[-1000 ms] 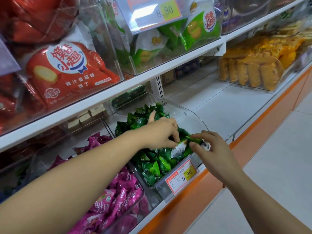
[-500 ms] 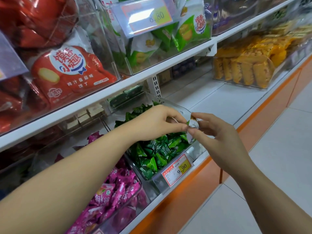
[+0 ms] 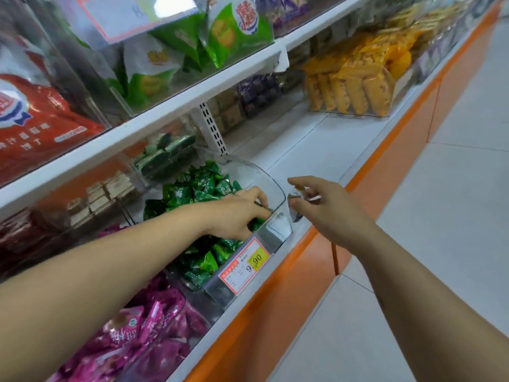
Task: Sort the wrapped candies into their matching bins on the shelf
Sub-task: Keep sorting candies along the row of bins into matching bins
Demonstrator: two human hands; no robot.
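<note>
**Head view of a shop shelf during sorting.** The left hand (image 3: 237, 213) reaches in from 8 o'clock over the low, scooped front of the clear bin (image 3: 276, 188). Its palm faces down and its fingers are curled onto the green candies (image 3: 198, 188) near the bin's front-right corner. Whether the fingertips grip a piece cannot be told, as they are sunk among the wrappers. The right hand (image 3: 327, 208) hovers just outside the bin's curved side wall, at 3 o'clock of the left hand, with its forearm entering from 5 o'clock. Its forefinger and thumb are drawn narrow round a small wrapped candy (image 3: 294, 199), which is blurred and greenish-grey. The piece is probably held clear of the pile so that its wrapper can be matched to a bin before release; its destination cannot be judged here. The price label (image 3: 245, 264) sits on the bin front at 6 o'clock of the left hand. Magenta candies (image 3: 154, 321) fill the neighbouring bin at 7 o'clock. Yellow packets (image 3: 355, 78) stand well apart at 1 o'clock, along the lower shelf (image 3: 303, 139).
</note>
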